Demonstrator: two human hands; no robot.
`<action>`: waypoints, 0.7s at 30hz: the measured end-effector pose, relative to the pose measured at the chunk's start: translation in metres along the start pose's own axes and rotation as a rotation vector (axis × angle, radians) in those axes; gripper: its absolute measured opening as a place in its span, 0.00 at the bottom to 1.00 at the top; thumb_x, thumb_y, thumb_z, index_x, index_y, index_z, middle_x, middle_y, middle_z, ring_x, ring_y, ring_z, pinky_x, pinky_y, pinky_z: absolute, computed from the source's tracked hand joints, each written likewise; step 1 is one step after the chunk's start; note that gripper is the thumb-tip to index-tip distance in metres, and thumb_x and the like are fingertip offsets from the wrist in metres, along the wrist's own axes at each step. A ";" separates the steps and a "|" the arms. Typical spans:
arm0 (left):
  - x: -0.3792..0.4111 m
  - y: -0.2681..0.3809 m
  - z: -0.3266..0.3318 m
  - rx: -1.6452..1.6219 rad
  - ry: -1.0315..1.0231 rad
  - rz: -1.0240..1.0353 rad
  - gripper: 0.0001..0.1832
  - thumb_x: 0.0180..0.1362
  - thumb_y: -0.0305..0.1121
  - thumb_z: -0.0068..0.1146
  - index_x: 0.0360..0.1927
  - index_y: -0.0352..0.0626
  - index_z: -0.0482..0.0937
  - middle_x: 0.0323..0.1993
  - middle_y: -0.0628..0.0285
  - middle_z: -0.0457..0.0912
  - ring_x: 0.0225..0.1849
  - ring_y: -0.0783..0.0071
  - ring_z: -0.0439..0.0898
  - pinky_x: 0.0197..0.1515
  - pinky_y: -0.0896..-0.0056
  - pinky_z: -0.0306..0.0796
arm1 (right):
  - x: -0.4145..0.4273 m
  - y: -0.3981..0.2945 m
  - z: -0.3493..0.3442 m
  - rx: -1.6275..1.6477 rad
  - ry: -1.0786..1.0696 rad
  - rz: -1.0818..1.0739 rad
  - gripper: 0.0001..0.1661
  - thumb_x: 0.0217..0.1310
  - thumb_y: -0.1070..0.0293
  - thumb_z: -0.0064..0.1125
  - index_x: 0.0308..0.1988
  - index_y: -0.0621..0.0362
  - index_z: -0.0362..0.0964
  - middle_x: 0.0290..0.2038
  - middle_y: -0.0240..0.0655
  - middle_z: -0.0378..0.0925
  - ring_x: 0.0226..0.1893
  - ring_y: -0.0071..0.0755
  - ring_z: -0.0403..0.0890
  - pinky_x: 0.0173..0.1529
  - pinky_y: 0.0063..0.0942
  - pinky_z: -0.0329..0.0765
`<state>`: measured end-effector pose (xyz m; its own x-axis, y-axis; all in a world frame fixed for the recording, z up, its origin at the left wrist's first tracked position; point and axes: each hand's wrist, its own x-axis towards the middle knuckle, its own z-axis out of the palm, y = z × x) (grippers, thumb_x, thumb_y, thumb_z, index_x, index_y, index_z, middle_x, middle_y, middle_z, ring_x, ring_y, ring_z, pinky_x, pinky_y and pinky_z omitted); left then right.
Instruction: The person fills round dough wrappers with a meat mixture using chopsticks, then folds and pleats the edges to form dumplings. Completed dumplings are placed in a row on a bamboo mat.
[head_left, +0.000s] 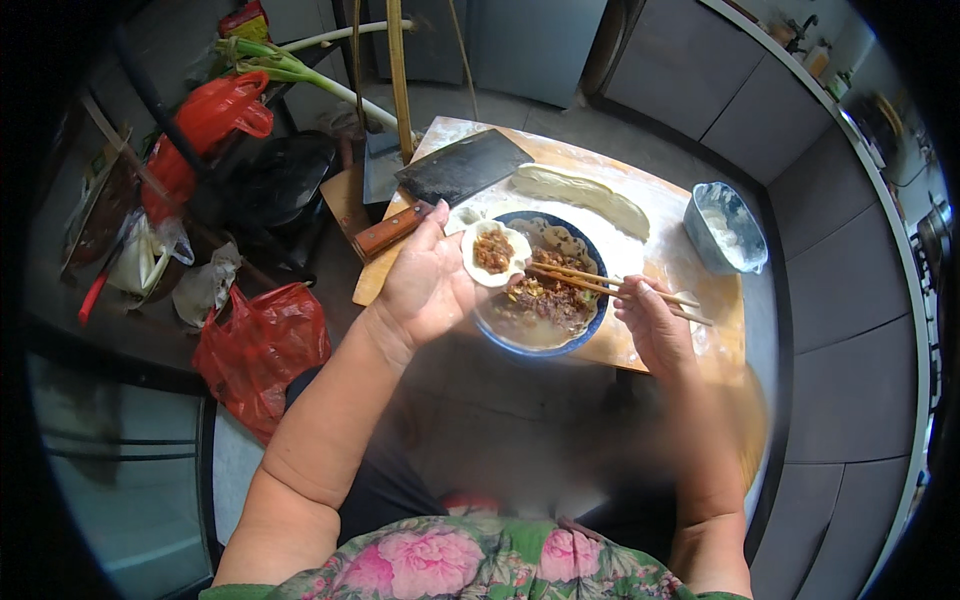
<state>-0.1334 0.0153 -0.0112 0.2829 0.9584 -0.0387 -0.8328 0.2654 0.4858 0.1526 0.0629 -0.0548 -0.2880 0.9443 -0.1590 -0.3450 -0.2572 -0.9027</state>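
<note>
On the fingers of my left hand (427, 281), palm up, rests a round dough wrapper (514, 264) with a mound of brown minced filling (493, 251) at its centre. My right hand (654, 319) grips a pair of wooden chopsticks (585, 278), whose tips reach over a blue-rimmed bowl (598, 319). More of the chopped filling (551, 300) lies in that bowl, partly behind my left fingers. A cleaver (465, 166) with a wooden handle (394, 229) lies flat beyond my left hand. Behind the bowl stretches a long roll of dough (581, 196).
These stand on a floured wooden board (667, 251). A pale blue plastic tub (724, 232) holding white flour sits at its right edge. Red plastic bags (274, 352) and leeks (330, 79) are on the left. Grey cabinets (847, 292) line the right.
</note>
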 end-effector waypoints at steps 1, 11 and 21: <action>-0.001 0.000 0.001 -0.013 -0.003 -0.019 0.33 0.65 0.53 0.22 0.62 0.34 0.54 0.59 0.47 0.62 0.59 0.55 0.66 0.58 0.57 0.64 | 0.002 0.004 -0.001 0.016 -0.001 -0.002 0.12 0.62 0.68 0.49 0.43 0.63 0.71 0.34 0.35 0.74 0.33 0.27 0.76 0.39 0.22 0.76; 0.001 -0.016 0.012 -0.078 -0.022 -0.135 0.33 0.64 0.56 0.20 0.57 0.35 0.59 0.54 0.46 0.66 0.54 0.52 0.69 0.54 0.52 0.67 | -0.031 0.022 0.014 0.159 -0.051 0.148 0.10 0.60 0.64 0.54 0.30 0.56 0.64 0.25 0.28 0.67 0.25 0.21 0.70 0.28 0.17 0.67; 0.007 -0.046 0.020 -0.135 -0.085 -0.275 0.37 0.63 0.58 0.18 0.63 0.36 0.51 0.60 0.48 0.61 0.61 0.57 0.64 0.59 0.53 0.63 | -0.044 -0.002 0.064 -1.103 -0.058 -0.914 0.19 0.38 0.79 0.66 0.36 0.50 0.75 0.38 0.34 0.68 0.41 0.37 0.69 0.43 0.30 0.69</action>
<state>-0.0834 0.0076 -0.0165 0.5399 0.8382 -0.0763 -0.7737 0.5300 0.3471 0.1084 0.0087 -0.0203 -0.3924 0.6717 0.6284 0.4236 0.7384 -0.5248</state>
